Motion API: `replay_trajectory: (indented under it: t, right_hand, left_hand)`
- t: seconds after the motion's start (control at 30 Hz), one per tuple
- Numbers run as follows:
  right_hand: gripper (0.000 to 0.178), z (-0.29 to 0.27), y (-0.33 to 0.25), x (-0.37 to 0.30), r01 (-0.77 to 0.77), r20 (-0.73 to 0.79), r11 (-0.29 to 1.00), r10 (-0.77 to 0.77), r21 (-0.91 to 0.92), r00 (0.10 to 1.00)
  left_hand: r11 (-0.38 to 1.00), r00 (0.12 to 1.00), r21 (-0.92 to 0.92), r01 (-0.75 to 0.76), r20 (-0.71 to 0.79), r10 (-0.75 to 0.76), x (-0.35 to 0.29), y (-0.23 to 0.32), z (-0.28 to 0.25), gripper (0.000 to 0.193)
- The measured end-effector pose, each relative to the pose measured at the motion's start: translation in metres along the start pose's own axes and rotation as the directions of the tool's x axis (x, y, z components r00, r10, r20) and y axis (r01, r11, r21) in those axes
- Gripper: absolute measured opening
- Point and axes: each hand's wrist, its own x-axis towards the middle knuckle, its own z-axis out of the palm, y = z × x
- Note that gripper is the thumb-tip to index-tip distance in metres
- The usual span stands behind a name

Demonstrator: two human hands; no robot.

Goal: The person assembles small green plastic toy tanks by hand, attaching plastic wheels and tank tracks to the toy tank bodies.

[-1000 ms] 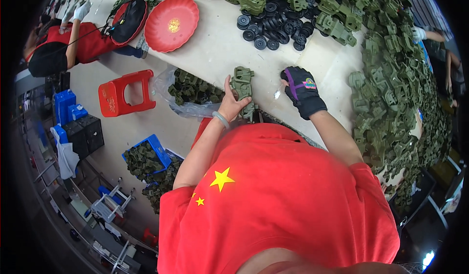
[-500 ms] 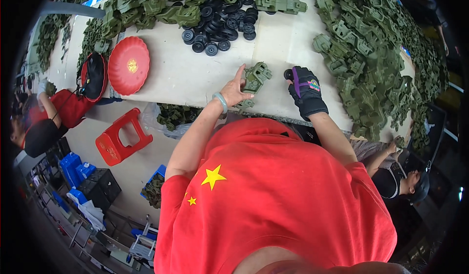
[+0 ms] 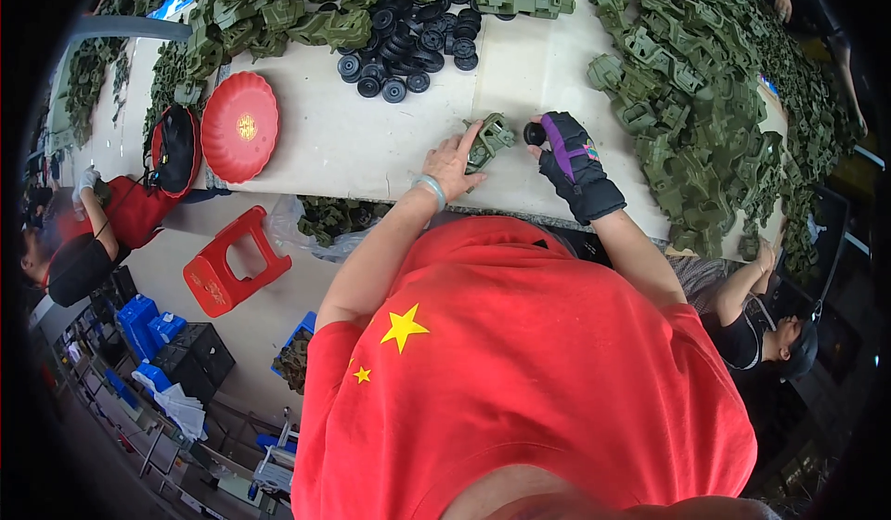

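My bare left hand [image 3: 452, 163], with a pale bangle at the wrist, is closed round the near end of a green plastic toy vehicle body [image 3: 492, 140] at the table's front edge. To its right, my right hand [image 3: 574, 163] wears a dark glove with a purple band and bare fingertips. Those fingertips pinch a small black toy wheel [image 3: 535, 134], held a short way from the toy body. Farther back lies a heap of the same black wheels [image 3: 408, 51].
Green toy bodies pile up at the back [image 3: 278, 10] and along the right side [image 3: 687, 102] of the table [image 3: 353, 149]. A red scalloped plate [image 3: 239, 126] lies at left; a red stool [image 3: 237, 260] stands on the floor. Other people work at both sides.
My left hand has shifted its grip along the toy body, which has turned slightly. My right hand has moved a little left with the wheel, tilting toward the toy body.
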Motion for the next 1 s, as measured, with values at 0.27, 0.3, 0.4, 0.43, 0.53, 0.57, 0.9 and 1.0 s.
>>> replay_trajectory:
  t: [0.27, 0.3, 0.4, 0.43, 0.53, 0.57, 0.9, 1.0]
  right_hand:
    - [0.049, 0.007, -0.023, 0.019, 0.266, 0.114, 0.956, -0.253, -0.121, 0.961]
    - [0.049, 0.01, -0.022, 0.02, 0.29, 0.145, 0.944, -0.269, -0.155, 0.952]
    - [0.046, 0.011, -0.024, 0.022, 0.28, 0.174, 0.942, -0.249, -0.183, 0.953]
    - [0.044, 0.011, -0.026, 0.023, 0.244, 0.17, 0.953, -0.214, -0.179, 0.962]
    - [0.045, 0.016, -0.021, 0.026, 0.229, 0.147, 0.955, -0.203, -0.187, 0.968]
    - [0.045, 0.017, -0.02, 0.025, 0.229, 0.147, 0.955, -0.203, -0.187, 0.968]
    - [0.043, 0.011, -0.034, 0.045, 0.257, -0.023, 0.96, -0.261, -0.108, 0.965]
    - [0.04, 0.031, -0.039, 0.078, 0.367, -0.049, 0.915, -0.38, -0.167, 0.924]
  left_hand:
    - [0.999, 0.999, 0.046, 0.009, -0.042, -0.007, 0.0, 0.004, 0.0, 0.109]
    - [0.999, 0.997, 0.053, -0.013, -0.076, 0.017, 0.0, 0.005, 0.001, 0.11]
    - [1.0, 0.996, 0.022, 0.01, -0.093, -0.008, 0.0, 0.01, 0.006, 0.109]
    - [1.0, 0.996, 0.021, 0.012, -0.094, -0.01, -0.001, 0.01, 0.007, 0.109]
    - [1.0, 0.993, -0.009, 0.023, -0.113, -0.024, -0.001, 0.011, 0.01, 0.109]
    - [1.0, 0.994, -0.007, 0.027, -0.106, -0.028, 0.001, 0.012, 0.01, 0.11]
    - [1.0, 0.998, 0.019, 0.017, -0.066, -0.016, 0.009, 0.007, 0.005, 0.116]
    - [0.998, 0.999, 0.036, 0.054, -0.005, -0.054, 0.008, 0.014, -0.002, 0.109]
